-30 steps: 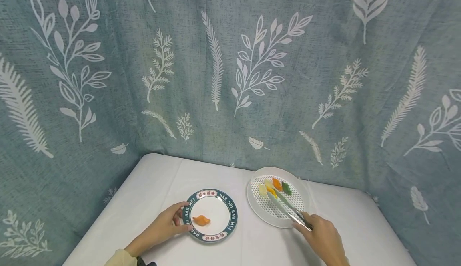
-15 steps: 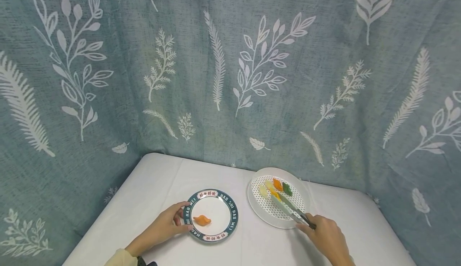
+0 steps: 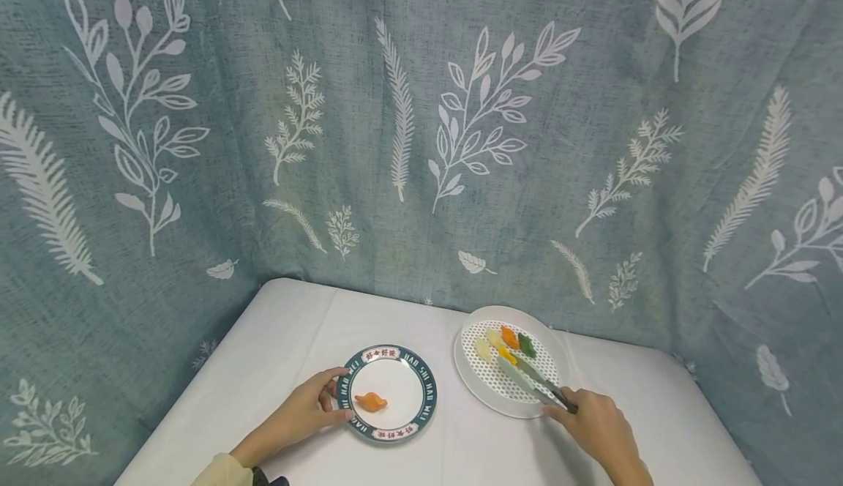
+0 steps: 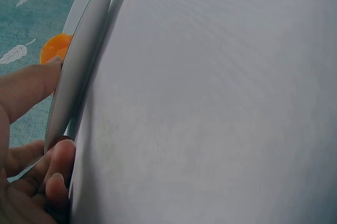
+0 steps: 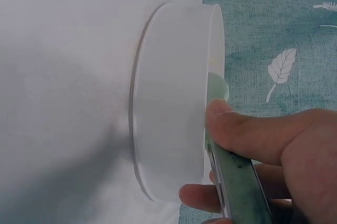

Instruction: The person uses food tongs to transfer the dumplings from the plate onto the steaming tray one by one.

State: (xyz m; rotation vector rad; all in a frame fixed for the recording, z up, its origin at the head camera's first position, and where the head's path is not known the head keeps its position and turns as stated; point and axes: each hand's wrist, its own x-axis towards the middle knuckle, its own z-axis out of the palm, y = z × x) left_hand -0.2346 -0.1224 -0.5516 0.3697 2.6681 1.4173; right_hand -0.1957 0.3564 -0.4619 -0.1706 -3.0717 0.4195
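My left hand [image 3: 306, 409] grips the left rim of a white plate [image 3: 428, 376] with a dark green lettered border. The left wrist view shows the thumb on top and curled fingers at the plate's underside. An orange dumpling-shaped piece [image 3: 371, 402] lies on the plate. In my right hand [image 3: 596, 424] are metal tongs [image 5: 239, 182], reaching into a round white perforated strainer [image 3: 470, 391]. Their tips are at a yellow piece [image 3: 506, 355]; whether they pinch it I cannot tell. Around it lie an orange piece [image 3: 510, 337], a green piece [image 3: 525, 345] and two pale pieces [image 3: 483, 349].
A white cloth [image 3: 316, 325] covers the table under plate and strainer. A blue-green curtain with leaf prints [image 3: 369, 237] hangs behind the table and along its sides. The strainer stands near the back edge, its side wall [image 5: 171, 97] tall in the right wrist view.
The tongs' tips have drawn slightly back toward my right hand, and the yellow piece has shifted a little the same way. My left hand stays on the plate. The view has shifted slightly.
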